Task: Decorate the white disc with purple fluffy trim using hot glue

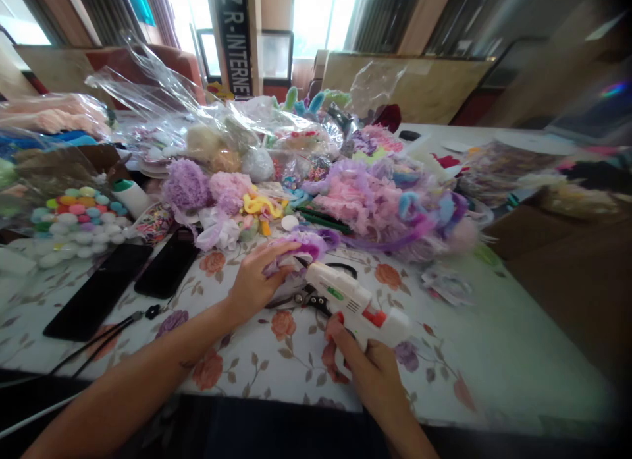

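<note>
My right hand [365, 360] is wrapped around the handle of a white glue gun [340, 289] with a red trigger. Its dark nozzle points up and left, at a purple and lilac fuzzy craft piece [309, 243]. Thumb and fingers of my left hand [259, 278] close on that piece from the left. Whether the nozzle touches it, I cannot tell. Beneath the nozzle lies a pair of scissors [318, 302] with dark handles, partly hidden by the glue gun.
Two black phones [99, 288] lie at the left, near dark cables [106, 337]. Behind the hands is a heap of pink and lilac ruffled material [355, 189], beside pastel pom-poms [81, 215] and clear plastic bags [148, 97]. A cardboard box [557, 248] stands at the right.
</note>
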Available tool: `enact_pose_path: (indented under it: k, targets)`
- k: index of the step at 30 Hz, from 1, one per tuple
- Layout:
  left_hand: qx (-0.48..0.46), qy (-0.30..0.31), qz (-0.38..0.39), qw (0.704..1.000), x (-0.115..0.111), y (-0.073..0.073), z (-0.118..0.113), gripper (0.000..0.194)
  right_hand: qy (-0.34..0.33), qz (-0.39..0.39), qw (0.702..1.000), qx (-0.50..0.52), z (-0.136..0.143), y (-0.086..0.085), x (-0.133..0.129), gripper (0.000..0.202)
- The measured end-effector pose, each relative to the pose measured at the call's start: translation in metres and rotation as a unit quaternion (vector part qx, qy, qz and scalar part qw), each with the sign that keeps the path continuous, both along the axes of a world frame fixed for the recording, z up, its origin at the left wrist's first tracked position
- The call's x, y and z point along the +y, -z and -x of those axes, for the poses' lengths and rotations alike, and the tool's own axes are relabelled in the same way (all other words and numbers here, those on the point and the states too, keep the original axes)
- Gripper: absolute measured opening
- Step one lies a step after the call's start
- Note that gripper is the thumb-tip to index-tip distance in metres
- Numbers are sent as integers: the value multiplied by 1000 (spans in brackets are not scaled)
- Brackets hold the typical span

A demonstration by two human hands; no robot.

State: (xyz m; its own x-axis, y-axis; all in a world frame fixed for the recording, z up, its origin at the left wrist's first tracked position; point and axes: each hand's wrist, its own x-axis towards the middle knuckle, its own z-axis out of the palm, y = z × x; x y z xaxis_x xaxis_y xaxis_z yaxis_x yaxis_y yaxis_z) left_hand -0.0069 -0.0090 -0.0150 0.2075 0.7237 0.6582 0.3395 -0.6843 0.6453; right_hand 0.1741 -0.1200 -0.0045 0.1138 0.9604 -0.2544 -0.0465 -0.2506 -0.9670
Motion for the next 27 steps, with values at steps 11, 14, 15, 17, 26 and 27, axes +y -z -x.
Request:
enact_pose_path:
  k: [11,14,15,17,26,27]
  targets:
    - [-13,-20,22,999,-2,-3,0,31,19,-14,999,40,-3,4,1,34]
    - [-14,-21,23,999,-2,-3,0,31,18,-12,999,40,-3,4,1,36]
    - [-14,-21,23,999,-2,-3,0,31,18,-8,999,41,-3,3,1,36]
    - [-12,-18,24,999,-2,-2,0,32,14,1,999,43,-2,3,1,37]
    - [-13,-21,28,999,-2,-2,0,32,35,10,998,54,-1,3,1,38]
    - [-15,-22,29,999,-2,-2,0,32,37,7,998,56,-2,3,1,38]
